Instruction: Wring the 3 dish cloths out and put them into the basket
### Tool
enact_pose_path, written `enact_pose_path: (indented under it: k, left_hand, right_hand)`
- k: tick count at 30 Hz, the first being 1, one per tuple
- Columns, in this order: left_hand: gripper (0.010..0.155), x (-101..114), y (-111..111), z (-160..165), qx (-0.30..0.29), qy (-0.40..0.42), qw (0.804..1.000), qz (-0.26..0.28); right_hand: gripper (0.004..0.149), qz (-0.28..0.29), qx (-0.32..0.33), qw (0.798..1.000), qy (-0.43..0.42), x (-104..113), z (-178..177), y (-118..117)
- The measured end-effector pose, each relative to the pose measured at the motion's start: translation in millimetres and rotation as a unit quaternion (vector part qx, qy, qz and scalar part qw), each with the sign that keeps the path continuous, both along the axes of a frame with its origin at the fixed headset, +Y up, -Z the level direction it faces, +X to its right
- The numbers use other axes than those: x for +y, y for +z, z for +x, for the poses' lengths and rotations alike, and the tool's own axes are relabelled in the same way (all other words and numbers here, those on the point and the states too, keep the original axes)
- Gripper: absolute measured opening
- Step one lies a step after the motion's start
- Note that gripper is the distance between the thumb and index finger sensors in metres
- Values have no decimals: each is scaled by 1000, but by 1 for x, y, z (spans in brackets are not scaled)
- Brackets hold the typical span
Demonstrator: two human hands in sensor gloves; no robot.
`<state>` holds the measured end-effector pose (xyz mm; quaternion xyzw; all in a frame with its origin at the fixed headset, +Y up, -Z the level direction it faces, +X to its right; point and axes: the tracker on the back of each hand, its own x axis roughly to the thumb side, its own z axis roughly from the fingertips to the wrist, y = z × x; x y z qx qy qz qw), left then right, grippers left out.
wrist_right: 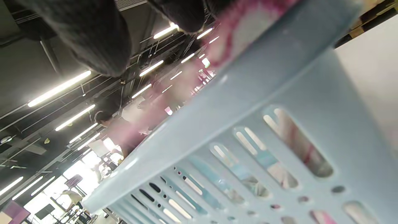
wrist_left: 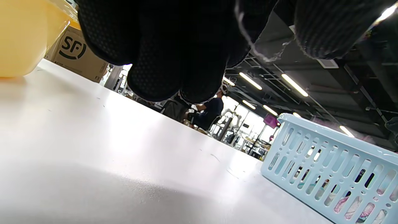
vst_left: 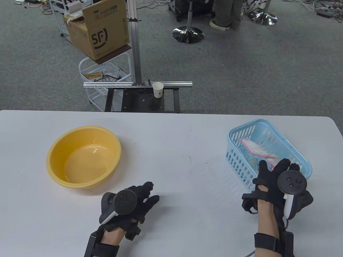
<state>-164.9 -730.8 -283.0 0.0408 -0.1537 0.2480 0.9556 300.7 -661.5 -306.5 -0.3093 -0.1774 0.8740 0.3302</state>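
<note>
A light blue slotted basket (vst_left: 241, 127) stands at the table's right. A pink and white dish cloth (vst_left: 254, 148) lies twisted inside it, and more cloth shows through the basket's (wrist_left: 329, 168) slots in the left wrist view. My right hand (vst_left: 273, 167) is over the basket's near rim, fingers spread and straight, at the cloth's near end. In the right wrist view the cloth (wrist_right: 245, 28) hangs just below my fingertips (wrist_right: 93, 34), above the basket wall (wrist_right: 248, 102). My left hand (vst_left: 146, 194) rests near the table's front, fingers loosely curled, holding nothing.
A yellow basin (vst_left: 83, 156) holding a little water and no cloth sits at the table's left, just beyond my left hand. Past the table's far edge are an aluminium frame with a paper cup (vst_left: 157, 89) and a cardboard box (vst_left: 99, 29).
</note>
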Motion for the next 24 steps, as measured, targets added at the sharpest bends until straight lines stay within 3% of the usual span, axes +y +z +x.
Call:
enact_pose_path:
  k: [7,14,24]
  left_hand:
    - [72,1,1,1,3,-8,1000,-4]
    - [77,2,2,-1,25,-27,999,-8]
    - [85,1,-1,-8,59,-47,997,-22]
  right_hand:
    - [80,30,59,996,61,6,-26,2]
    - [80,60,166,974,144,8,-80,-2]
    - [83,55,319,926,192,-28,-153,-8]
